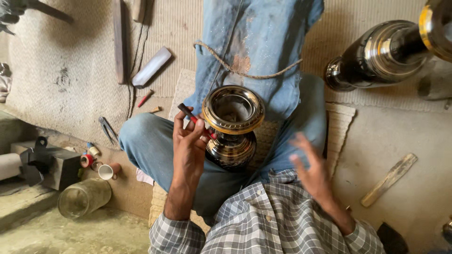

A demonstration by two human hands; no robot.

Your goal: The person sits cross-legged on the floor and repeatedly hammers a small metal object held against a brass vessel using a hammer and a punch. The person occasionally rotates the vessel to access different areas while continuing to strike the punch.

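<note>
A person sits cross-legged on the floor (400, 136), seen from above. A black vase with a gold rim (233, 127) stands upright in the lap at the centre of the frame, resting on the blue jeans (254, 56), its mouth open toward the camera. The left hand (188, 141), left of centre, is closed around a thin dark tool with a red band (190, 115), which lies just beside the vase's rim. The right hand (313, 174), lower right of centre, is open with fingers spread, blurred, near the vase but apart from it.

A woven mat (61, 61) covers the upper left of the frame, and a smaller mat (341, 120) lies under the legs. On the woven mat lie a long dark bar (118, 42), a flat grey block (151, 67) and a small red stick (145, 98). Metal dividers (107, 129) lie at its lower edge. In the lower left stand a clear glass jar (84, 197) on its side, a small cup (108, 170), some small spools (89, 155) and a black block-shaped object (52, 162). A large dark polished vessel (381, 54) lies in the upper right, and a flat wooden stick (390, 179) lies on the bare floor at the right.
</note>
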